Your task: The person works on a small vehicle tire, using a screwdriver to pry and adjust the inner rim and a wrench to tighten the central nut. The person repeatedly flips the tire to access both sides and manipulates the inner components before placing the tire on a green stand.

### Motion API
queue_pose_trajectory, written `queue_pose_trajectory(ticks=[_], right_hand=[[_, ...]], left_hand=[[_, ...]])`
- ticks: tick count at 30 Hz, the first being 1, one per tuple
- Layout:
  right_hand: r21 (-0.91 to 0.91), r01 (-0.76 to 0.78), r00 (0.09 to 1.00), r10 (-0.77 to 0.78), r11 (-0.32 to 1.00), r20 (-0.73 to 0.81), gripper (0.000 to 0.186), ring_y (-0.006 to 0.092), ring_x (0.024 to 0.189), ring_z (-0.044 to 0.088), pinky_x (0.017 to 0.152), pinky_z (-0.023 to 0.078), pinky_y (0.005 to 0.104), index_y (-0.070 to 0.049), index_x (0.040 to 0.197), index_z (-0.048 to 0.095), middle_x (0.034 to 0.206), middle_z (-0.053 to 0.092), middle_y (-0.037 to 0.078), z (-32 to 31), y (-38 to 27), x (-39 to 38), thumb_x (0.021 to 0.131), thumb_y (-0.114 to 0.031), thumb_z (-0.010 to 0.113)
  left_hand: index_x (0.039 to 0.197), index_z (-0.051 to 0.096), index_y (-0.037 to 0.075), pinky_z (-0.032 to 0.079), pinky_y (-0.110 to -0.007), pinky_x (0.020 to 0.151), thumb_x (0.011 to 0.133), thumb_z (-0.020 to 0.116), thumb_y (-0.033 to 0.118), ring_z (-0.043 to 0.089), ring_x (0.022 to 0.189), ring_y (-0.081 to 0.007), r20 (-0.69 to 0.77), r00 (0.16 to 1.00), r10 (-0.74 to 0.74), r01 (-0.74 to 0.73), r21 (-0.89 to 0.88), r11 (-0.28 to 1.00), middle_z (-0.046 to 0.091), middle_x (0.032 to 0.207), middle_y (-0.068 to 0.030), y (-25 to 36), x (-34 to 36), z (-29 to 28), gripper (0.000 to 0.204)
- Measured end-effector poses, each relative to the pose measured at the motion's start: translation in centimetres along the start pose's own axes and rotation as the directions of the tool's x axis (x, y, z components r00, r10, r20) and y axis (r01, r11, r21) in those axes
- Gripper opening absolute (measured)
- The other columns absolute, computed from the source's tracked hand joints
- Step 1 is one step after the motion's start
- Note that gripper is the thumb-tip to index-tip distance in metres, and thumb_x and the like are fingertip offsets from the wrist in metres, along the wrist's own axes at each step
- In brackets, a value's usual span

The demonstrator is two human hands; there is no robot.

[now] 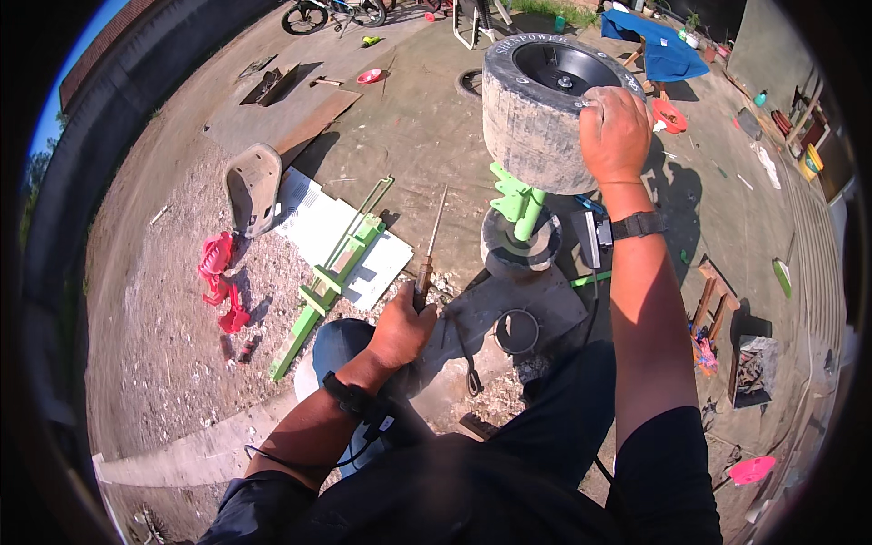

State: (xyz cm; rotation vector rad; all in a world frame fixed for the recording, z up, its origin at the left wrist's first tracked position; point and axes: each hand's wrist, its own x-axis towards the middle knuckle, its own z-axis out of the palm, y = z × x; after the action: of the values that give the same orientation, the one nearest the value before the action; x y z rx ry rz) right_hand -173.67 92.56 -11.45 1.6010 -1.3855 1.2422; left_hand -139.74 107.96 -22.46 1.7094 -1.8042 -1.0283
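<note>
My left hand (401,329) is closed around the handle of a screwdriver (424,272), its long thin shaft pointing up and away from me. My right hand (616,138) grips the near right edge of a worn black wheel (531,136), which is tilted so its hub faces up. A light green metal bracket (518,202) with a tube shows just below the wheel. It stands over a second, smaller wheel (520,247) on the ground. Whether the bracket joins the upper wheel is hidden.
To the left, a long green metal frame (318,313) lies across a white panel (381,272), near a grey plastic seat (252,189) and red plastic parts (216,259). A metal ring (518,331) lies between my knees. A wooden stool (716,295) and a scrap-filled box (754,371) stand right.
</note>
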Motion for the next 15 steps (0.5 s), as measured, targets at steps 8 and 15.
queue_pose_trajectory(ticks=[8,15], right_hand=[[0.016,0.030,1.000,-0.030,0.999,0.008,0.016,0.0265,0.094,0.061,0.088,0.045,0.0404,-0.013,0.086,0.069,0.094,0.067,0.003,0.1,0.3,-0.2,0.079,-0.022,0.059],[0.059,0.058,0.998,-0.058,0.997,0.004,0.015,0.0277,0.094,0.061,0.087,0.044,0.0406,-0.012,0.089,0.069,0.094,0.067,0.005,-1.1,-0.7,-0.4,0.079,-0.019,0.059]], left_hand=[[0.103,0.051,-0.003,0.049,-0.047,0.074,0.087,0.062,0.026,0.063,0.083,-0.0458,0.048,0.998,-0.032,0.034,-0.048,0.998,0.063,0.085,-0.0281,-0.4,-0.8,0.9,0.035],[0.099,0.052,-0.001,0.047,-0.037,0.063,0.089,0.066,0.022,0.054,0.066,-0.0196,-0.063,0.997,-0.033,0.018,-0.214,0.977,0.057,0.072,-0.0117,-0.1,2.6,-0.6,0.028]])
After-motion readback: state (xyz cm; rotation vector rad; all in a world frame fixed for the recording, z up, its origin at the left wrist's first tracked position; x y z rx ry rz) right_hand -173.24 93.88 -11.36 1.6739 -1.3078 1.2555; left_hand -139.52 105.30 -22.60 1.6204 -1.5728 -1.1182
